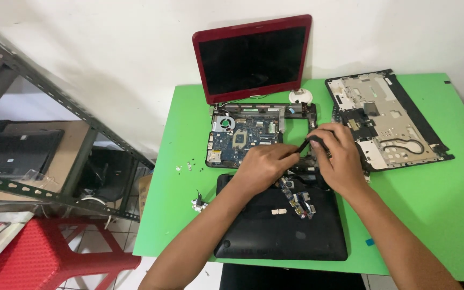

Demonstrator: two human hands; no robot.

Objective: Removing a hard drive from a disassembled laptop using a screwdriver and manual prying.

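Two bare forearms enter from the lower edge and end in the left hand (261,167) and the right hand (341,161). No sleeves, gloves, rings, watch or bands show on the hands, wrists or forearms. Fingernails are short and unpainted.

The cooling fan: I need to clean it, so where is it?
Head view: the cooling fan sits at the blue motherboard's upper-left corner, below the red screen.
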